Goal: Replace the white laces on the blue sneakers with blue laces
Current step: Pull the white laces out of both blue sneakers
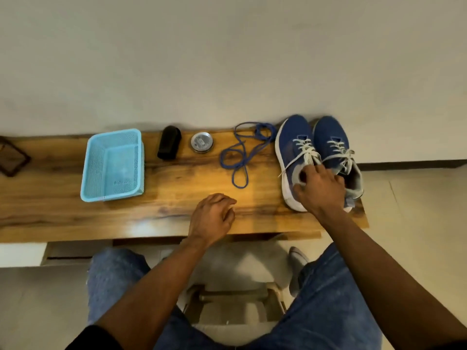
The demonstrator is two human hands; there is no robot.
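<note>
Gripping the collar of the left sneaker (pixel 293 157) with curled fingers, the right hand (pixel 319 189) works beside the other sneaker (pixel 333 142) (white laces (pixel 307 149) tied), blue laces (pixel 242 152) lying loose left of the sneakers, while the left hand (pixel 212 218) rests loosely curled, holding nothing.

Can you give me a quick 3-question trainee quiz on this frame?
1. True or false: the blue laces are already threaded into a sneaker.
2. Which hand grips the left sneaker at its collar? A) left B) right C) neither
3. Fill in: the tin lies between the black brush and the ____.

Key:
1. False; they lie loose on the bench, and both sneakers carry white laces.
2. B; the right hand. The left hand rests loosely curled on the bench.
3. Blue laces.
</note>
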